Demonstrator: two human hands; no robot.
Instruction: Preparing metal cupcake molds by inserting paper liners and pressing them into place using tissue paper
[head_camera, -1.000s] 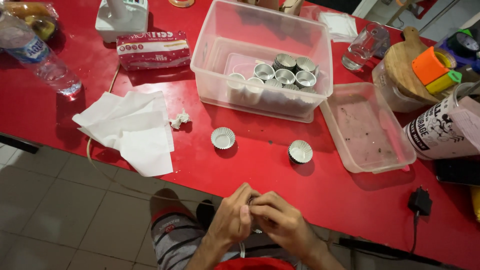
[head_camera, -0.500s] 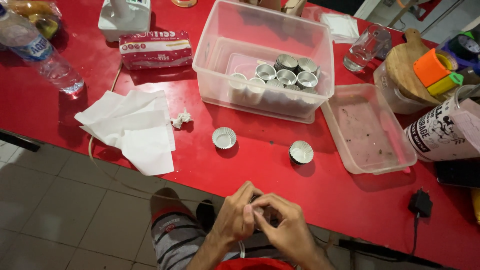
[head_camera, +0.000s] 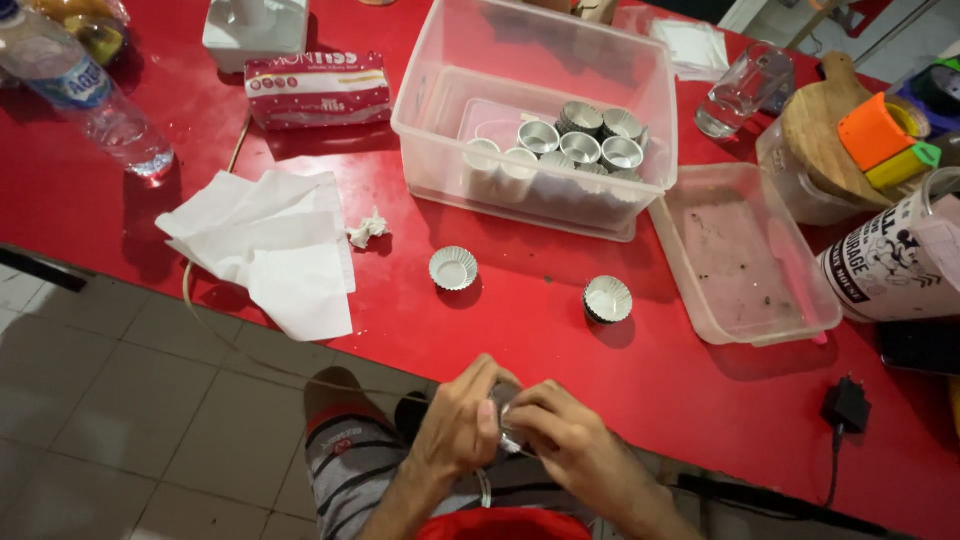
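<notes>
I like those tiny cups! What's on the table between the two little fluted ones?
Nothing: in the head view, only bare red table lies between the left fluted cup and the right fluted cup.

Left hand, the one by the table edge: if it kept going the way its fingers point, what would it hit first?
The left hand points rightward, so it meets the small metal cup held between both hands, then the right hand right behind it. They already touch.

Water bottle (head_camera: 85, 95), tissues (head_camera: 265, 245), glass (head_camera: 745, 88).
</notes>
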